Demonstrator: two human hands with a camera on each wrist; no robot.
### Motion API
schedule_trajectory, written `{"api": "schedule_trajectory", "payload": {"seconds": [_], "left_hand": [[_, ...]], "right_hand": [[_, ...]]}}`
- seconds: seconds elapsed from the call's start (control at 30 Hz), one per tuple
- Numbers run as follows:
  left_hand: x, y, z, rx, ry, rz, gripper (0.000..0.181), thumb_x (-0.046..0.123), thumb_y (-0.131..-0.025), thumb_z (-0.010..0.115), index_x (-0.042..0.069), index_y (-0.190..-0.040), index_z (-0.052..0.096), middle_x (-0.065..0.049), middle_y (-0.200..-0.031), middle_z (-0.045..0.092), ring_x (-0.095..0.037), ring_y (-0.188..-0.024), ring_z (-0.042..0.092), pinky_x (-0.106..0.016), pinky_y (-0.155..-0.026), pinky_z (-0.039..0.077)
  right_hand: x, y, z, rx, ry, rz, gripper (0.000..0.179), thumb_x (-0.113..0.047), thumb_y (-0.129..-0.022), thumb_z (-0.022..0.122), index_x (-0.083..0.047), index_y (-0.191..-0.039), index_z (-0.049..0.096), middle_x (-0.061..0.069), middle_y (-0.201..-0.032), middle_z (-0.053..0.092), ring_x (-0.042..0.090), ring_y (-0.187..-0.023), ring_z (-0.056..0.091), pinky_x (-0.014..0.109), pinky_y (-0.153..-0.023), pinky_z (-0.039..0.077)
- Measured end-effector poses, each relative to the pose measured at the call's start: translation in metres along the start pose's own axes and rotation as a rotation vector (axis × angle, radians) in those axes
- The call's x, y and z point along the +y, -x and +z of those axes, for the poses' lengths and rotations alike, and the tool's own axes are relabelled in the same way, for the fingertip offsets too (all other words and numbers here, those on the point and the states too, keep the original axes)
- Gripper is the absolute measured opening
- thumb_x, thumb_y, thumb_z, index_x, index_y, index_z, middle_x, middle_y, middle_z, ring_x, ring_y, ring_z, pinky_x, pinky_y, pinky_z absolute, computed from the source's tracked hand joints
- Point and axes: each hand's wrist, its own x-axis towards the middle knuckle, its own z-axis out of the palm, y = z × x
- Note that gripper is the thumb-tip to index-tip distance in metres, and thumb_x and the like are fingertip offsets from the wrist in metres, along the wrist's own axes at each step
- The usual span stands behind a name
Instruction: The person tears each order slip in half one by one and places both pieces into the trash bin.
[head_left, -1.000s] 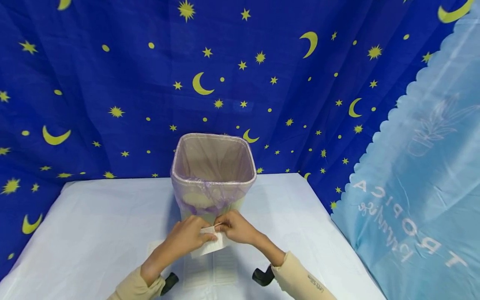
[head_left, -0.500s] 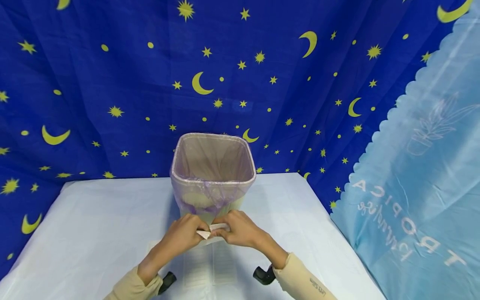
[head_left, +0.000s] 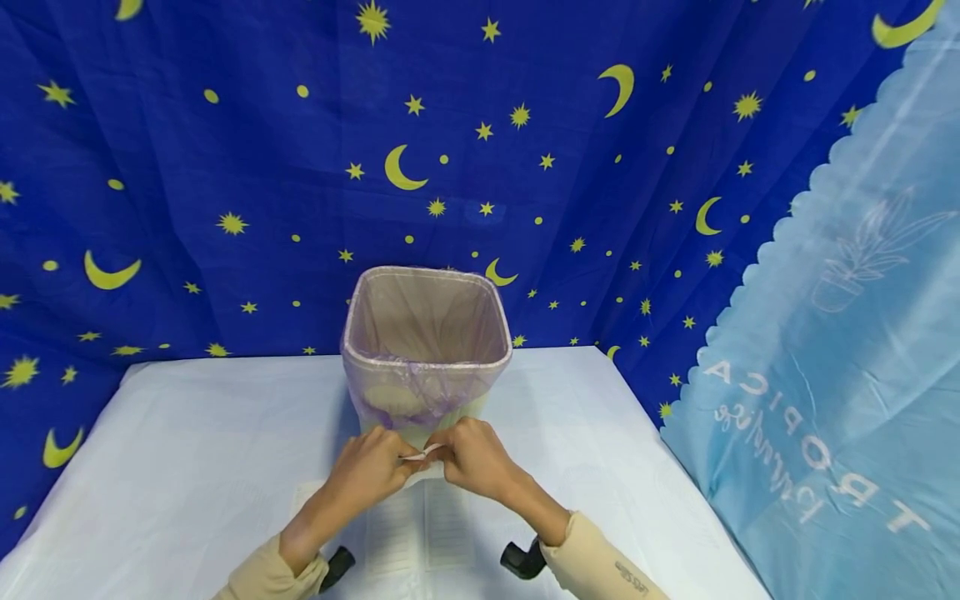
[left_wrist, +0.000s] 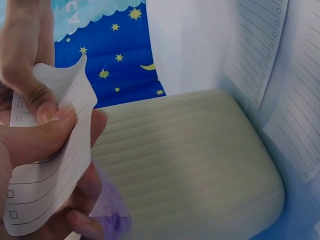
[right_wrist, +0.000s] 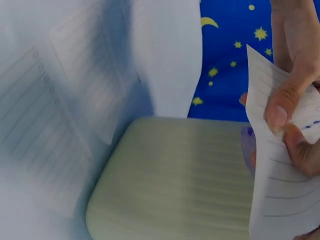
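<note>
Both hands pinch one sheet of lined checklist paper [left_wrist: 70, 165] between thumbs and fingers, just in front of a bin. In the head view my left hand [head_left: 367, 467] is on its left and my right hand [head_left: 476, 460] on its right, with only a thin strip of paper showing between them. The wrist views show the sheet bent, the two thumb tips close together on it. In the right wrist view a blue pen mark shows on the paper [right_wrist: 280, 190] near the fingers. Whether it is torn cannot be seen.
The bin [head_left: 431, 387] has a purple plastic liner [head_left: 408, 392] folded over its rim and stands on a white-covered table [head_left: 225, 450]. Flat lined sheets [head_left: 393, 533] lie below the hands. Blue star-print cloth [head_left: 285, 183] hangs behind; a light blue curtain [head_left: 840, 333] hangs at right.
The paper's broad face was visible a second ago; then it appeared creased between the fists, and now it shows mostly edge-on. The hands have rolled slightly; the bin has not moved.
</note>
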Motion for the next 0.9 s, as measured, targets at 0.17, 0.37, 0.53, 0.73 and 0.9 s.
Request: {"api": "schedule_trajectory", "payload": {"seconds": [0.17, 0.37, 0.53, 0.73, 0.9], "left_hand": [[0.000, 0.001, 0.002, 0.092, -0.074, 0.083, 0.010, 0.022, -0.076, 0.081, 0.016, -0.084, 0.081, 0.008, -0.053, 0.060, 0.002, -0.043, 0.027, -0.016, -0.038, 0.027], [-0.001, 0.002, 0.004, 0.152, -0.153, 0.164, 0.010, 0.026, -0.074, 0.082, 0.021, -0.082, 0.081, 0.013, -0.048, 0.051, 0.003, -0.044, 0.026, -0.016, -0.039, 0.029], [-0.001, 0.002, 0.003, 0.156, -0.157, 0.190, 0.007, 0.025, -0.074, 0.082, 0.021, -0.081, 0.081, 0.015, -0.048, 0.047, 0.004, -0.045, 0.025, -0.017, -0.040, 0.030], [0.000, 0.000, 0.001, 0.115, -0.155, 0.136, 0.006, 0.025, -0.077, 0.081, 0.021, -0.075, 0.077, 0.015, -0.052, 0.047, 0.001, -0.047, 0.033, -0.020, -0.042, 0.034], [-0.001, 0.000, 0.001, 0.082, -0.136, 0.086, 0.007, 0.023, -0.077, 0.082, 0.019, -0.073, 0.076, 0.012, -0.054, 0.053, 0.001, -0.048, 0.035, -0.021, -0.042, 0.034]], "right_hand": [[-0.001, -0.003, 0.003, 0.040, -0.142, 0.105, 0.024, 0.012, -0.069, 0.063, -0.007, -0.074, 0.076, 0.001, -0.066, 0.071, -0.007, -0.052, 0.035, 0.008, -0.051, 0.037], [0.005, -0.005, 0.009, 0.029, -0.394, 0.221, 0.016, 0.012, -0.071, 0.066, -0.001, -0.061, 0.067, -0.002, -0.055, 0.056, -0.006, -0.053, 0.033, 0.011, -0.049, 0.030], [0.014, -0.003, 0.014, -0.029, -0.612, 0.382, 0.019, 0.007, -0.074, 0.070, 0.007, -0.058, 0.059, -0.009, -0.052, 0.037, -0.003, -0.049, 0.030, 0.016, -0.047, 0.025], [0.021, -0.001, 0.011, -0.206, -0.702, 0.339, 0.010, 0.000, -0.085, 0.069, 0.006, -0.093, 0.069, 0.009, -0.079, 0.067, 0.001, -0.069, 0.056, 0.017, -0.066, 0.045], [0.016, 0.001, 0.008, -0.245, -0.599, 0.255, 0.018, 0.003, -0.083, 0.071, 0.002, -0.101, 0.068, 0.013, -0.093, 0.073, 0.003, -0.075, 0.068, 0.018, -0.071, 0.052]]}}
